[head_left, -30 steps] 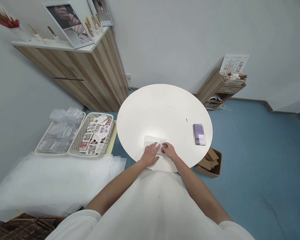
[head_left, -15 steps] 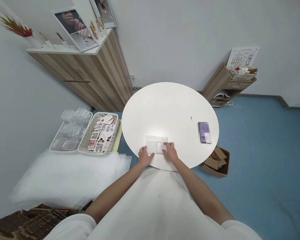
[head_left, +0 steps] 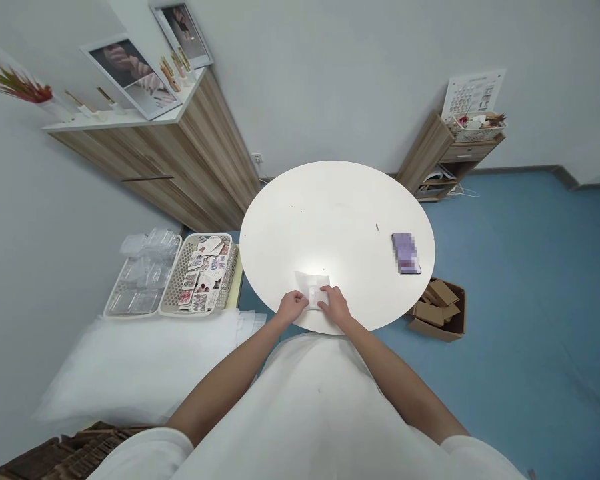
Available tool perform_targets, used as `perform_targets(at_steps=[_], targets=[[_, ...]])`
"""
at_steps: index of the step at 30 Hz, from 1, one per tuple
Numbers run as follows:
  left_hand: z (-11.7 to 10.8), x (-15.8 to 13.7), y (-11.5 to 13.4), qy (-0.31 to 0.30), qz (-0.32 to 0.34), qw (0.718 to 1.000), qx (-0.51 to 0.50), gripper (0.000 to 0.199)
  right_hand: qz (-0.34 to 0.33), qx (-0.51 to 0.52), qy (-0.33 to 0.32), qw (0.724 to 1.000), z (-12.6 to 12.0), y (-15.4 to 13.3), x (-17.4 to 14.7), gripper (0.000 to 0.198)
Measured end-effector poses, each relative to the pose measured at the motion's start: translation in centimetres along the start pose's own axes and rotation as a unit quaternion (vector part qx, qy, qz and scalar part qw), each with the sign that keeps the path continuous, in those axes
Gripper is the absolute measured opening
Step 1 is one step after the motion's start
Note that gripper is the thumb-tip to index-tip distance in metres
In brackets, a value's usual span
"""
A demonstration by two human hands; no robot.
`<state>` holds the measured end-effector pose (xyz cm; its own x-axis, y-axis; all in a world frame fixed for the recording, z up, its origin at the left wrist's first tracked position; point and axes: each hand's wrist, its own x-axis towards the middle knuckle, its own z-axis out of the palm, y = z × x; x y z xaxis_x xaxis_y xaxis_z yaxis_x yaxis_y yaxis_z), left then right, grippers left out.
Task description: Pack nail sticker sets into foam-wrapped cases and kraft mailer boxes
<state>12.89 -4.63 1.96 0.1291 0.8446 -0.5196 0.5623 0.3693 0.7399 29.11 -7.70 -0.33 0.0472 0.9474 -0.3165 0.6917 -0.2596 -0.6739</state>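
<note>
A white translucent wrapping sheet lies near the front edge of the round white table. Resting on it is a small pale flat packet, whose kind I cannot make out. My left hand is closed, pinching the sheet's left side, which is folded over toward the packet. From the right, my right hand grips the packet and the sheet's right end with thumb and fingers. The sheet's far edge stands slightly raised.
A purple, blurred-out item lies on the table's right side. Left are a basket of printed cards, a basket of clear plastic boxes and stacked white sheets. A cardboard box stands on the floor at right.
My left hand has gone from lying on the sheet's left part to pinching it, and that side is now folded rightward. My right hand stays at the packet. The view has shifted slightly.
</note>
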Motion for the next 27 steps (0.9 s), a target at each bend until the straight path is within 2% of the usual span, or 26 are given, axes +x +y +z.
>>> perform_targets(at_steps=[2,5,9,12,14,22,27], targets=[[1.0,0.3,0.9,-0.004,0.046,0.997,0.066,0.007,-0.009,0.003,0.006,1.0,0.2,-0.2,0.1,0.037],[2.6,0.4,2.0,-0.008,0.071,0.988,0.136,0.005,-0.02,0.022,0.009,1.0,0.3,-0.2,0.1,0.041],[3.8,0.1,2.3,-0.034,0.092,0.985,0.145,0.018,-0.031,0.087,-0.019,0.996,-0.1,0.3,-0.1,0.043],[3.8,-0.2,2.1,-0.048,0.11,0.982,0.145,0.032,-0.026,0.115,-0.016,0.993,-0.2,0.4,0.1,0.039],[3.7,-0.5,1.9,-0.051,0.116,0.981,0.144,0.034,-0.017,0.107,-0.002,0.994,-0.1,0.5,0.3,0.037],[3.4,-2.1,0.7,-0.045,0.192,0.972,0.128,0.025,-0.039,0.109,-0.041,0.992,-0.2,1.3,0.6,0.045],[3.1,-2.1,0.4,-0.039,0.185,0.976,0.107,0.022,-0.037,0.086,-0.056,0.994,-0.7,1.0,0.3,0.048]])
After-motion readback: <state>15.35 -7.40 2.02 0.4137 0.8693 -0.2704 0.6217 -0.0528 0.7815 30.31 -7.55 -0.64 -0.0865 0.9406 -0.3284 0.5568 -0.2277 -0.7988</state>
